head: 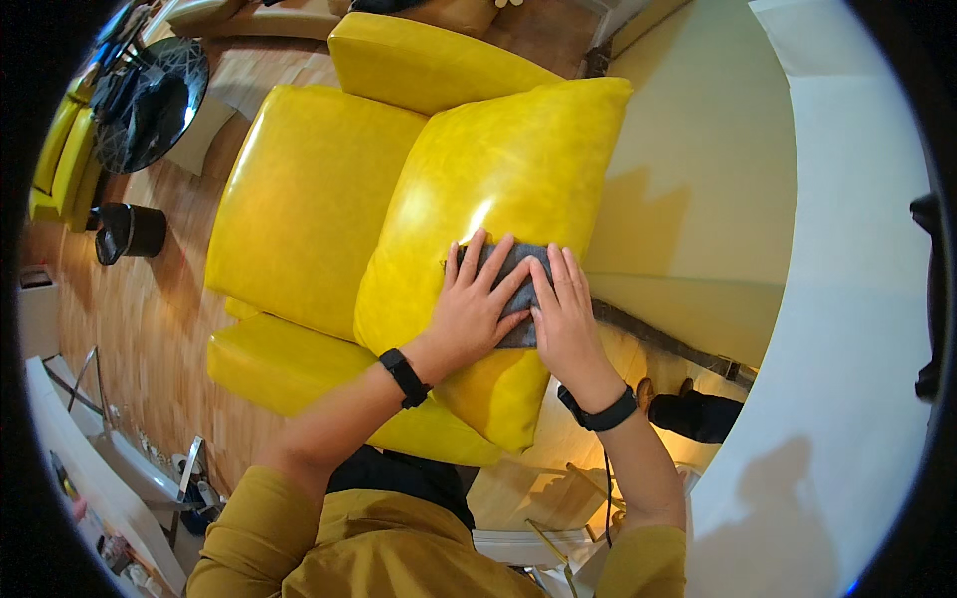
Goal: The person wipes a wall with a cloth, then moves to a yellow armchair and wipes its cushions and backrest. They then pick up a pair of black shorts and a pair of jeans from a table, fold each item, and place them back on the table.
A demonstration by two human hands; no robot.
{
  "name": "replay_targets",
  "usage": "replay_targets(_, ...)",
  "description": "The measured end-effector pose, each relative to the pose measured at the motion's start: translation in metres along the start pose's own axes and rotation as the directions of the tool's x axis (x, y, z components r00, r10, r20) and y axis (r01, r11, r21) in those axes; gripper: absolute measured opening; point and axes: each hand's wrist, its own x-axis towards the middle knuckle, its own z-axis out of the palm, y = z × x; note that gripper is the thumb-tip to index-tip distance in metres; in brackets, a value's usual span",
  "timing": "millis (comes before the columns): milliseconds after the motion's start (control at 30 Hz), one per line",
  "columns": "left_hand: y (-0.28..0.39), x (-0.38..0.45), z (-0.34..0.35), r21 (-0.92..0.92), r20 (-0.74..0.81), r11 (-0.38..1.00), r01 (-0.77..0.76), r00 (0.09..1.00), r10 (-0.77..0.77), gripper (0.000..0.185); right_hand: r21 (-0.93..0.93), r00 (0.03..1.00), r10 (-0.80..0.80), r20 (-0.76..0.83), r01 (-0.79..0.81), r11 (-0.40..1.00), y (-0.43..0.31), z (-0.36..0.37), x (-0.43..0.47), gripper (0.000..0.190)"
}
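Observation:
A grey cloth (519, 338) lies folded on the yellow leather-look back cushion (516, 161) of an armchair. My left hand (471, 306) rests flat on the cloth with its fingers spread. Beside it, my right hand (566, 318) presses on the cloth's right part, its thumb apart from the fingers. The fingertips of the two hands nearly meet. Neither hand visibly grips the cloth, and much of it is hidden beneath them. Left of the back cushion is the glossy seat cushion (314, 209), between the far armrest (441, 63) and the near armrest (291, 362).
A pale wall (695, 172) stands close behind the chair. On the wood floor (172, 321) are a black waste bin (142, 230) and a round dark table (153, 105) with things on it. A wooden stool (523, 493) stands at lower right, near another person's dark-clad leg (695, 415).

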Motion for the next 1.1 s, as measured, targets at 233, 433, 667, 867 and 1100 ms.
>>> replay_targets(233,-0.009,-0.077,-0.01,-0.111,0.099,0.989,-0.096,0.989,0.107,0.051,0.301,0.997,0.014,0.082,-0.039,0.953,-0.037,0.0,-0.053,0.052)
replay_targets(433,-0.022,-0.062,0.002,-0.134,0.017,0.986,-0.103,0.994,0.106,0.049,0.166,0.995,-0.078,-0.064,0.088,0.982,-0.006,0.017,-0.037,0.037)
replay_targets(667,-0.052,0.049,-0.004,-0.006,-0.126,0.993,-0.114,0.986,0.112,0.047,0.0,0.965,-0.083,-0.248,0.086,0.996,0.037,0.012,0.059,0.029)
replay_targets(867,-0.064,0.021,-0.006,-0.075,-0.1,0.969,-0.236,0.968,0.228,0.043,-0.029,0.993,-0.029,-0.115,0.026,0.999,0.006,0.004,0.033,0.028)
replay_targets(1100,-0.06,-0.02,-0.015,-0.132,-0.076,0.97,-0.203,0.978,0.194,0.041,0.092,1.0,0.002,0.019,-0.004,0.996,-0.011,-0.006,0.018,0.033)
